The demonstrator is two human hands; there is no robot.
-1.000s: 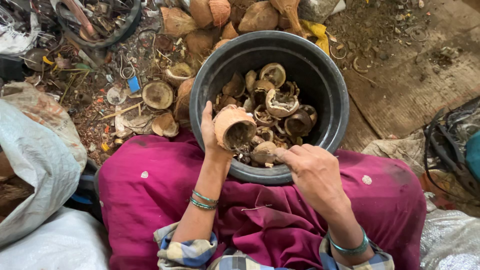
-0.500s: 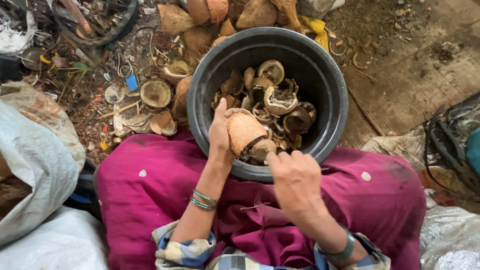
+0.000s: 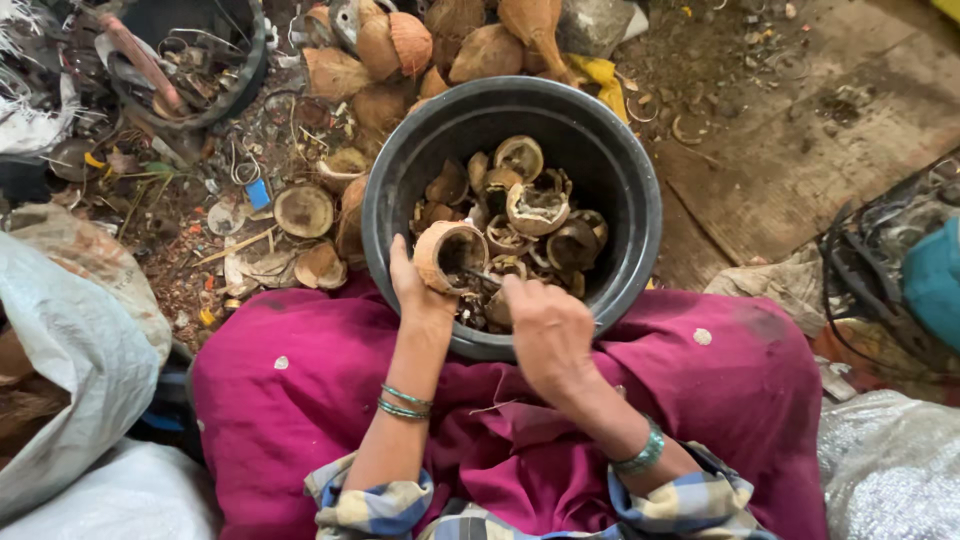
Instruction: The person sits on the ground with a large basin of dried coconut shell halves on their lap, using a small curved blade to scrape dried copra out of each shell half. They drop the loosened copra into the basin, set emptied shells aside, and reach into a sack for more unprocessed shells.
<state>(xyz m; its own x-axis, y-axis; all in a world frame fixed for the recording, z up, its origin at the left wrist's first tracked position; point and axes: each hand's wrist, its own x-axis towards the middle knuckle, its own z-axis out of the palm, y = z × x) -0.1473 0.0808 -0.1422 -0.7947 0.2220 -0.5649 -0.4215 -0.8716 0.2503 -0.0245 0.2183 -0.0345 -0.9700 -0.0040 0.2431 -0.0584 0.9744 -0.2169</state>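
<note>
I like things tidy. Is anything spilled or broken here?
Yes. Broken coconut shell pieces fill the black tub, and more halves lie scattered on the littered ground left of it. The left hand holds one shell half tilted over the tub while the right hand works at it.

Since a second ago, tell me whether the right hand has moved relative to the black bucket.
Yes. The right hand pulled back over the near rim of the black bucket toward the lap, then came forward again to the coconut half-shell in the left hand.

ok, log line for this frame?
left hand: holds coconut half-shell | right hand: at shell's opening, tool unclear | black tub: shell pieces
</note>
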